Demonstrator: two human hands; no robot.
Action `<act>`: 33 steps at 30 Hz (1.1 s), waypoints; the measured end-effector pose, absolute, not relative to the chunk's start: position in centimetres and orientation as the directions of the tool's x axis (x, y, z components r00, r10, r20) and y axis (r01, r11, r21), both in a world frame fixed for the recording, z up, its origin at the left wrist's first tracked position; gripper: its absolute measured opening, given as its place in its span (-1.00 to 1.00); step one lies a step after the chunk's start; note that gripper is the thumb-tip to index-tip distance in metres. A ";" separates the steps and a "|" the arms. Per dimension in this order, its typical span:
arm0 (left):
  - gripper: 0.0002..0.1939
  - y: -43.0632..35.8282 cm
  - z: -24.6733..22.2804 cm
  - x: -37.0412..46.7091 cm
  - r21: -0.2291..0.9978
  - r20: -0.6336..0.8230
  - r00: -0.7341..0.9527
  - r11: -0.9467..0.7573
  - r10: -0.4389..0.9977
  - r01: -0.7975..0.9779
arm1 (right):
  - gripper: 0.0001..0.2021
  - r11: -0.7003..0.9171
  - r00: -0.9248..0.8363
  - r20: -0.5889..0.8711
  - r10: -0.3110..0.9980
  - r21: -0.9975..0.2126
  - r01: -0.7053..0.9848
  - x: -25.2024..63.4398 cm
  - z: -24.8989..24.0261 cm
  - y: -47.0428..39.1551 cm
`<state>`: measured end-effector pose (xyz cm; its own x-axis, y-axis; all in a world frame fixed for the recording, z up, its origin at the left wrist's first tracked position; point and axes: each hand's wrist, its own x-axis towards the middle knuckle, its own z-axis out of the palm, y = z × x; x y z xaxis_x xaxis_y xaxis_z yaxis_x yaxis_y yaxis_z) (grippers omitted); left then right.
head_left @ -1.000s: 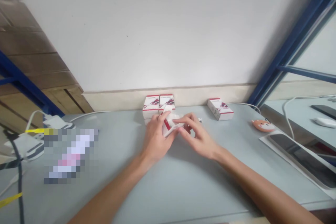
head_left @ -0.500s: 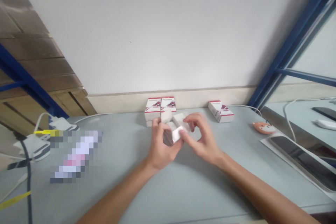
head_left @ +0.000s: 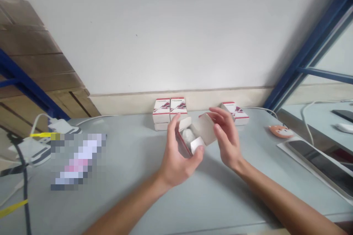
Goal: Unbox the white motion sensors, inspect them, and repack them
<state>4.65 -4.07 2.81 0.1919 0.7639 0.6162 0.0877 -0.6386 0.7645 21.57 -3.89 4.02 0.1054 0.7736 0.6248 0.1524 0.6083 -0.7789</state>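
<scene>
My left hand (head_left: 178, 156) grips a small white and red cardboard box (head_left: 184, 143) from the left side, its thumb pressing near a white end flap (head_left: 197, 144). The box is open and tilted, and a whitish bundle, apparently wrapped in plastic (head_left: 188, 136), shows inside it. A wide lid flap (head_left: 207, 130) stands out to the right. At that flap's outer edge is my right hand (head_left: 227, 141), with thumb and fingers apart. Some of its fingers are partly behind the flap, so contact there is hard to make out.
Stacked white and red boxes (head_left: 169, 112) stand by the wall, with another box (head_left: 240, 115) behind my right hand. An orange animal-shaped object (head_left: 280, 131) and a dark long device (head_left: 322, 165) lie right. Power strips (head_left: 35, 148), cables and a pixelated object (head_left: 78, 161) are left.
The box has turned in my left hand, and its wide flap now stands out to the right, showing the bundle inside. My right hand has moved right, its fingers spreading from the box.
</scene>
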 end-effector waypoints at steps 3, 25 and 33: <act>-0.31 -3.8 2.9 4.7 0.739 0.644 0.188 -0.666 0.742 0.100 | -0.59 0.723 -0.043 0.729 0.683 -0.666 0.185 21.4 4.1 -4.7; -0.44 -2.1 1.6 4.2 0.599 0.764 0.188 -0.786 0.618 0.153 | -0.67 0.753 -0.085 0.787 0.611 -0.544 0.370 20.1 4.8 -4.8; -0.18 -2.2 0.9 4.7 0.553 0.804 0.200 -0.827 0.560 0.096 | -0.69 0.753 -0.078 0.844 0.531 -0.427 0.500 19.4 4.5 -5.0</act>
